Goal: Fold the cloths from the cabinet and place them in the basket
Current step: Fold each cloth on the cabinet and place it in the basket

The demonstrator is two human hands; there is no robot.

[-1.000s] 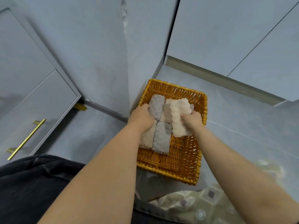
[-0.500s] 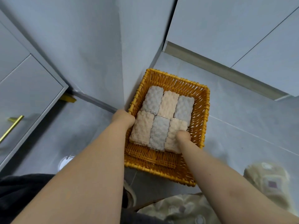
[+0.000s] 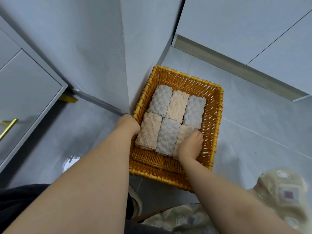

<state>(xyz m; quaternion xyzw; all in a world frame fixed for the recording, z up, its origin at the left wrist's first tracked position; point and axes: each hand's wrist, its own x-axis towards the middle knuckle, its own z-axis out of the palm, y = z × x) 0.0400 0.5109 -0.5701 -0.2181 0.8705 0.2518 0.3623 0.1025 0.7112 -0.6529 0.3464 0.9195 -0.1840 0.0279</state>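
Six folded cloths (image 3: 169, 134) lie in two rows toward the basket (image 3: 214, 115) far edge. My right hand (image 3: 190, 146) presses flat on the near-right cloth. My left hand (image 3: 127, 124) is at the left rim, fingers hidden, so I cannot tell its grip.

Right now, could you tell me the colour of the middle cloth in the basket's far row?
That cloth is pale peach; the head view shows it.

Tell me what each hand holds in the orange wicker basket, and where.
Right hand rests on top of the near-right beige folded textured cloth, no grip visible. Left hand sits beside the near-left beige folded cloth, fingers hidden: cannot tell.
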